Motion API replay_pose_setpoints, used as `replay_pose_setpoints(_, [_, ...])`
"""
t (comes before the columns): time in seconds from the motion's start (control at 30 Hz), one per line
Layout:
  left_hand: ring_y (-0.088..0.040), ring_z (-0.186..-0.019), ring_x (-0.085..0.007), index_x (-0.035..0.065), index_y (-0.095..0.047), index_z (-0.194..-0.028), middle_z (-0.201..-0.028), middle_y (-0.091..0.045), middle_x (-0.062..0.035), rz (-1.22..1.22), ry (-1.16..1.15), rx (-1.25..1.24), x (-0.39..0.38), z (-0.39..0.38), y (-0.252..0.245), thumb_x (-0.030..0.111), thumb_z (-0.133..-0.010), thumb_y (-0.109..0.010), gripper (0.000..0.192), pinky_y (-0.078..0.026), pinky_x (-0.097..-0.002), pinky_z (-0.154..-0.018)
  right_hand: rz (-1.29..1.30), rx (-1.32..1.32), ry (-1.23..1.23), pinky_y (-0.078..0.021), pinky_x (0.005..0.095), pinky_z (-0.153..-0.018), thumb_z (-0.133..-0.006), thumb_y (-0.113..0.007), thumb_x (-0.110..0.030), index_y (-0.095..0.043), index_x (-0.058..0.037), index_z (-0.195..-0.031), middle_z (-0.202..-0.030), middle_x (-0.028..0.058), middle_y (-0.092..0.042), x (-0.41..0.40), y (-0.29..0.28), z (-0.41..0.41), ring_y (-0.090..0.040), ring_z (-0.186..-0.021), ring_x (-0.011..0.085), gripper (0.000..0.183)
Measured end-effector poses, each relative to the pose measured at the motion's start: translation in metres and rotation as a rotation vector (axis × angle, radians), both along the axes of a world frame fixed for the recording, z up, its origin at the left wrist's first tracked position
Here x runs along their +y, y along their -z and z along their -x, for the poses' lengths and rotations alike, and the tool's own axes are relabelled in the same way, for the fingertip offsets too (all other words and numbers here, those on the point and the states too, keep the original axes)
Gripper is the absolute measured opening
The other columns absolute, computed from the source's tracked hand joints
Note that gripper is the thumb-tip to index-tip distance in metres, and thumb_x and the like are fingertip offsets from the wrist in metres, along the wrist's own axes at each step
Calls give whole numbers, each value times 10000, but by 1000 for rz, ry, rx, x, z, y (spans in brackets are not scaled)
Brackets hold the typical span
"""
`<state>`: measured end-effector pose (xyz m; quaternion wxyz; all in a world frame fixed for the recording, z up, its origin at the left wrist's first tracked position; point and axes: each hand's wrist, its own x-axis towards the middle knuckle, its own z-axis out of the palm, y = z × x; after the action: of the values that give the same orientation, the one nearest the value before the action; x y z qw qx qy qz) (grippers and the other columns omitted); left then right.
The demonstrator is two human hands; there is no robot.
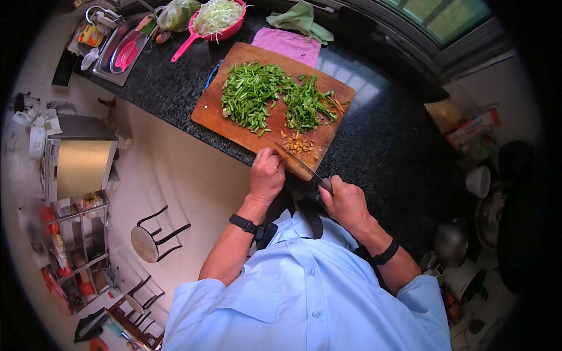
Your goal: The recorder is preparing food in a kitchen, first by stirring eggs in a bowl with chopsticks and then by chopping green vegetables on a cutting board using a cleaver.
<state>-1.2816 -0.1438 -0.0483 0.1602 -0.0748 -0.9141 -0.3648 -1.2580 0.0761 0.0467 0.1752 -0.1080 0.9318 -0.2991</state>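
Observation:
A wooden cutting board [210, 109] lies on the dark stone counter. My right hand [345, 198] is closed on the handle of a kitchen knife [300, 162], whose blade reaches up and left over the board's near corner. My left hand [268, 172] is at the board's near edge beside the knife tip, fingers curled together; whether something small is between them cannot be seen. Chopped green stalks [248, 94] are heaped on the board's left part, with cut green leaves [307, 105] to their right. A small pile of minced yellow-brown bits [299, 144] sits just beyond the blade.
Behind the board lie a pink cloth [287, 44] and a green cloth [300, 22]. A pink strainer [228, 30] of shredded pale vegetable stands at the back left, near a steel sink [99, 66]. Bowls and pans are at the far right. A stool [145, 244] stands on the floor at left.

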Motion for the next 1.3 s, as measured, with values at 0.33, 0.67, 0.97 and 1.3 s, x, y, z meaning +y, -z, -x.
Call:
replay_pose_setpoints(0.33, [-558, -826, -334, 16, -610, -734, -851, -538, -144, 94, 1, -39, -1, -4, 0, 17, -724, -651, 42, -481, -417, -721, -48, -2, -83, -510, 510, -586, -895, -625, -241, -529, -18, -848, -674, 220, -633, -1, 11, 1, -639, -638, 417, 248])
replay_pose_setpoints(0.67, [-553, -835, -327, 10, -614, -798, -874, -540, -129, 92, 6, 43, 2, -3, -2, 9, -737, -642, 67, -481, -410, -737, -40, 12, -26, -509, 513, -577, -909, -610, -251, -527, -7, -838, -658, 230, -627, -3, 2, 12, -637, -629, 427, 267])
replay_pose_setpoints(0.97, [-542, -834, -338, -1, -593, -789, -880, -522, -148, 103, 5, 26, 2, -5, 0, -3, -733, -624, 64, -473, -420, -736, -43, 5, -62, -517, 504, -576, -913, -604, -256, -530, -6, -845, -656, 224, -628, -1, 0, 3, -642, -631, 420, 270])
replay_pose_setpoints(1.3, [-528, -805, -354, -5, -564, -747, -853, -492, -165, 106, 28, 67, -1, -4, 6, -34, -690, -601, 75, -467, -438, -702, -71, -19, -87, -518, 509, -580, -910, -609, -257, -527, -4, -849, -664, 225, -633, 0, 7, -1, -644, -631, 416, 273])
